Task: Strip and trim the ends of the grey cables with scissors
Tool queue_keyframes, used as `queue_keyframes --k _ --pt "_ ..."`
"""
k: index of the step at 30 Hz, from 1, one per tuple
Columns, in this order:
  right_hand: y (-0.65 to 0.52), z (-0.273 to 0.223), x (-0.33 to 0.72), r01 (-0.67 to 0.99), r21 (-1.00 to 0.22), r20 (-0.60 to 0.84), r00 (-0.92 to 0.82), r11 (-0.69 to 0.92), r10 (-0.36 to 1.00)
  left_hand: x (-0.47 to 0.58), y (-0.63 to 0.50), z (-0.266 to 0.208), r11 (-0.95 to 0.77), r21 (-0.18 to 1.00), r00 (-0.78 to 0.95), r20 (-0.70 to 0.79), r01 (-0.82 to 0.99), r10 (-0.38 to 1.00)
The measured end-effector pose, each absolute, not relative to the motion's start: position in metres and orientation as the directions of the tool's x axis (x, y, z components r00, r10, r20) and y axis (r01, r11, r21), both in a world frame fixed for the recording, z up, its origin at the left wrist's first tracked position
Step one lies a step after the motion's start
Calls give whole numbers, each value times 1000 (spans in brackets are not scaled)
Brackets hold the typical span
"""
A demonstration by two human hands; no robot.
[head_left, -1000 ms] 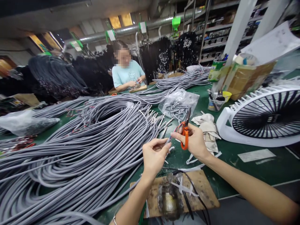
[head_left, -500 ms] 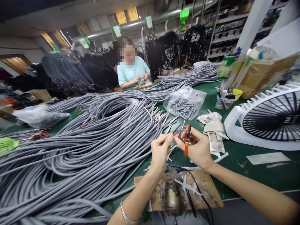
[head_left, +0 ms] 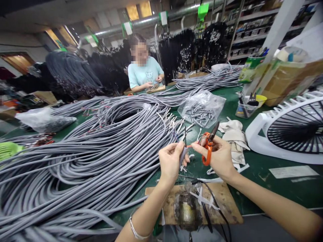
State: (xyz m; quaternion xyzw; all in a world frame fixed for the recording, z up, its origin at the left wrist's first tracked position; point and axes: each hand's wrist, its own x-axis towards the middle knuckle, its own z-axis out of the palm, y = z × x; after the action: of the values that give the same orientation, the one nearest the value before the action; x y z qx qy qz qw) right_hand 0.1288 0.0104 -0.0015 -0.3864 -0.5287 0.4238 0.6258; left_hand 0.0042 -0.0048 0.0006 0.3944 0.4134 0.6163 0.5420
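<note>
My left hand is closed around the end of a grey cable, with thin coloured wires coming out of its tip. A dark strand stands up beside my fingertips, and blue strands show just behind them. In my right hand are orange-handled scissors, their dark blades pointing up and away. The thumb and forefinger of that hand also pinch a red wire of the cable. Left of my hands lies a big coil of grey cables, its pale stripped ends fanned out close to my left hand.
Beyond my hands lies a clear bag of short grey pieces. Cloth and a white fan are on the right. A wooden board with a taped device sits in front of me. Across the table a person works.
The scissors have swung, so their blades now point up to the right and the orange handles show more. My hands have parted slightly, and the red wire shows between them.
</note>
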Motion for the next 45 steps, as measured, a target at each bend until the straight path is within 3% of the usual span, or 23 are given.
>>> queue_keyframes --k 3,6,9,13,19,26,32,35,39,42,45 --pt "16 1 134 -198 -955 219 37 222 975 1 -7 1 -92 940 21 105 -328 994" --pt "19 1 141 -137 -985 121 -87 108 989 -3 -9 5 -166 952 135 205 -257 969" --pt "14 -1 147 139 -953 252 -122 268 960 -8 -12 12 -356 928 43 362 -110 931" --pt "3 -1 148 477 -696 472 -259 536 843 -15 -15 15 -577 804 -78 590 142 804" --pt "0 -3 146 599 -529 524 -327 601 787 -14 -20 10 -686 605 -36 760 405 649" --pt "-2 -11 142 655 -442 491 -395 612 777 -10 -24 7 -676 543 -39 792 498 609" --pt "0 -18 147 699 -343 512 -421 627 749 -10 -24 6 -647 567 -29 763 510 645" --pt "1 -20 148 700 -350 524 -405 622 750 -8 -21 7 -557 725 -71 632 405 771" --pt "8 -13 151 733 -366 499 -366 574 786 -9 -13 13 -308 944 -159 325 120 932" --pt "23 -5 165 876 -297 380 -258 381 888 -14 -6 19 -103 978 -50 95 -181 994" --pt "40 -3 181 972 -112 122 -194 208 973 -19 -2 26 80 922 72 -57 -379 996"
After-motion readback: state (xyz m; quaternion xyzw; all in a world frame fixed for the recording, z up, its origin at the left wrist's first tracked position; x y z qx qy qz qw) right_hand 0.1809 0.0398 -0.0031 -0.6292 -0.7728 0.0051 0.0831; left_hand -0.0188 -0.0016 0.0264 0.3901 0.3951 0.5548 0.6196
